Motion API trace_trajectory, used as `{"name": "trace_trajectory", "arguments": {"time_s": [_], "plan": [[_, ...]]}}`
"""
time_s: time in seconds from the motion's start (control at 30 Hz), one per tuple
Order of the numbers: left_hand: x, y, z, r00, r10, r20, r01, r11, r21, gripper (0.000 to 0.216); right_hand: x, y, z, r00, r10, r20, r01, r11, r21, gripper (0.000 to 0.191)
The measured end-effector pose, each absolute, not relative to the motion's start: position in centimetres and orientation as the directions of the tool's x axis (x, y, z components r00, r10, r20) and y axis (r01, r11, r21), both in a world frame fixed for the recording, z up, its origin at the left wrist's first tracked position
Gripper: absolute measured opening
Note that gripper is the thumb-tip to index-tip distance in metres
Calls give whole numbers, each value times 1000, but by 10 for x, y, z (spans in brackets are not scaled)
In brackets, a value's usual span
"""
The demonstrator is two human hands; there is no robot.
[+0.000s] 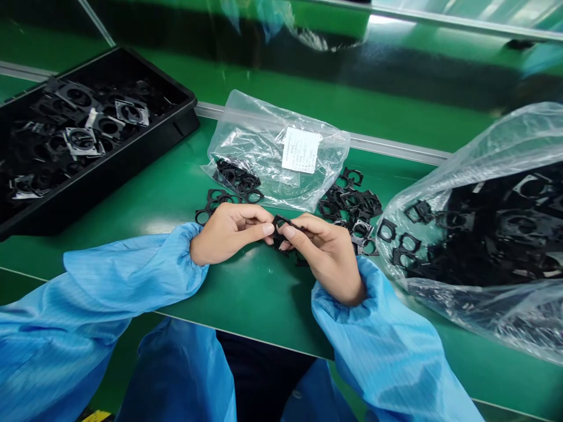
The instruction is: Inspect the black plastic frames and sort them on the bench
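Between my two hands, just above the green table, is a small black plastic frame [278, 224] with a round opening. My left hand [233, 231] pinches its left side, thumb on top. My right hand [323, 246] grips the right side between thumb and fingers. The fingers cover much of the part, so I cannot tell whether it is one piece or two fitted together. Beyond my left hand lies a small group of thin black rings [215, 199]. Past my right hand sits a loose heap of black frames [352, 202].
A black bin [185, 120] full of black and silvery square parts stands at the left. Behind my hands lies a clear plastic bag [255, 132] with a white label [301, 150]. A large open plastic bag [440, 181] of black frames fills the right side.
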State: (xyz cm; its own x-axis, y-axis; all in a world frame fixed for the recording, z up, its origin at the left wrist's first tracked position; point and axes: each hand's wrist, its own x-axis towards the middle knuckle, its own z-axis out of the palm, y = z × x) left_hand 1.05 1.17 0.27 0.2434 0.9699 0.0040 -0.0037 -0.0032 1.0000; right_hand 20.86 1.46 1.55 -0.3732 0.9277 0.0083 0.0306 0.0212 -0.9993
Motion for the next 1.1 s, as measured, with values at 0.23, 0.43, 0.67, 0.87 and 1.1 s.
{"name": "trace_trajectory", "arguments": {"time_s": [0.23,0.43,0.67,0.87,1.1], "plan": [[7,15,7,384,923,-13,-72,43,996,33,208,14,20,-426,903,-56,-89,-104,-991,27],[11,13,-2,242,970,-13,-20,18,1000,24,207,15,13,-386,922,-14,13,-10,-1000,28],[10,13,-2,226,973,-37,-49,49,998,27,206,14,11,-371,928,-22,24,-14,-1000,29],[9,13,3,308,947,-90,-36,107,994,23,205,14,9,-313,946,-84,-91,-118,-989,25],[10,14,4,329,941,-77,-58,101,993,29,210,20,14,-439,889,-133,-137,-212,-968,32]]}}
